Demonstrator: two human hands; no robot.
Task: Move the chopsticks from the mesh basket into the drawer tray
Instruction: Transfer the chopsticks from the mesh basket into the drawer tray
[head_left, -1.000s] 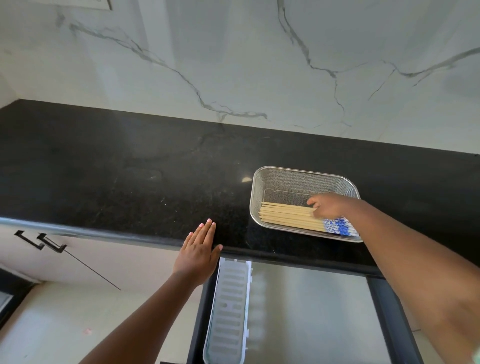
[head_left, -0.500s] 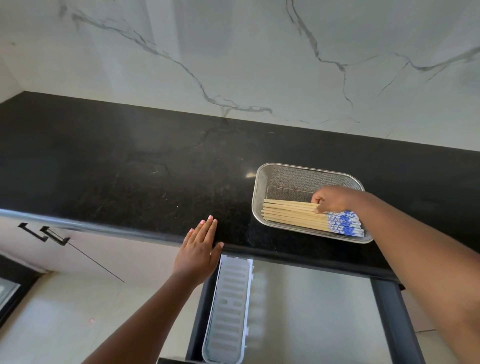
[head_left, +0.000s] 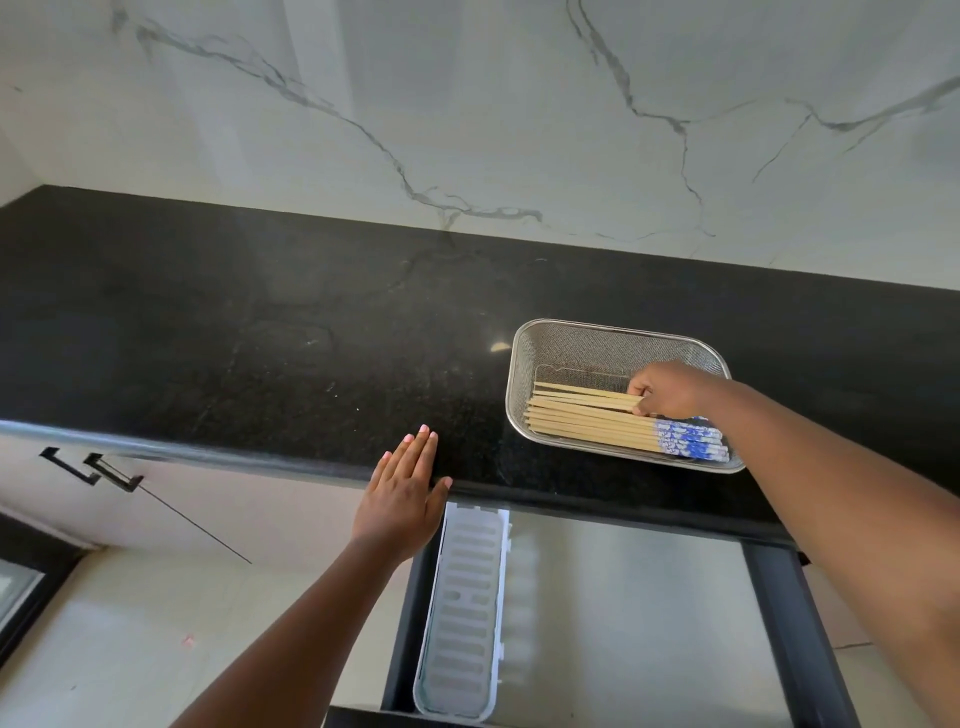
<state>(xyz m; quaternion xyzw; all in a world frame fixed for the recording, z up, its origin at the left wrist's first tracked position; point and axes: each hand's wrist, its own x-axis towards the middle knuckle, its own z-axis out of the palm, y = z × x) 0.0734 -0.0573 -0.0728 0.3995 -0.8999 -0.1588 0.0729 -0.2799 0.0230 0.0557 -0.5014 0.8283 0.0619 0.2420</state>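
A steel mesh basket (head_left: 566, 343) sits on the black counter at the right. Several wooden chopsticks (head_left: 587, 421) with blue-and-white patterned ends lie side by side in it. My right hand (head_left: 670, 389) is inside the basket with its fingers curled around the top few chopsticks near their middle. My left hand (head_left: 405, 499) hovers flat and empty at the counter's front edge, fingers together. Below the counter an open drawer holds a long white slotted tray (head_left: 462, 618) along its left side.
The black stone counter (head_left: 234, 338) runs the full width under a white marble wall. The open drawer (head_left: 639, 623) has a grey floor and dark frame. Closed cabinet doors with black handles (head_left: 93, 467) are at lower left.
My right hand has closed its fingers on the top chopsticks in the basket. The left hand has stayed at the counter edge. The view has shifted slightly.
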